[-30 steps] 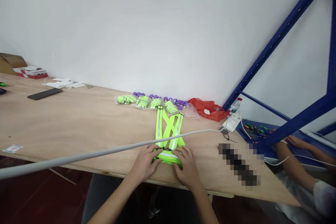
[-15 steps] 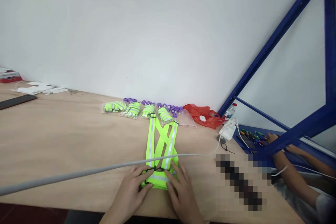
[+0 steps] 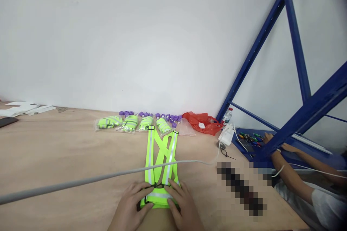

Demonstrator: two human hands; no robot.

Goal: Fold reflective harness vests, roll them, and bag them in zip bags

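A neon-yellow reflective vest (image 3: 171, 153) with silver stripes lies flat, its crossed straps pointing toward the wall. Its waist band is folded at the near end, with a black buckle across it. My left hand (image 3: 133, 202) rests on the left end of the band, fingers stretched over the top and thumb spread along the near edge. On the right end lies my right hand (image 3: 183, 202), fingers and thumb apart on the fabric. Neither hand visibly pinches the cloth; the undersides of both are hidden. A grey cable (image 3: 108, 177) passes in front of the straps.
Several bagged yellow vests (image 3: 130, 122) line the wall beside purple pieces (image 3: 173, 118), an empty clear bag (image 3: 187, 129) and a red plastic bag (image 3: 202, 121). Rightward are a bottle (image 3: 227, 116), a white adapter (image 3: 226, 135), a blue frame (image 3: 244, 68) and another person's arms (image 3: 291, 173).
The view has shifted, so the table contents sit slightly lower and farther left. Both hands stay on the vest's band, and the vest keeps its layout.
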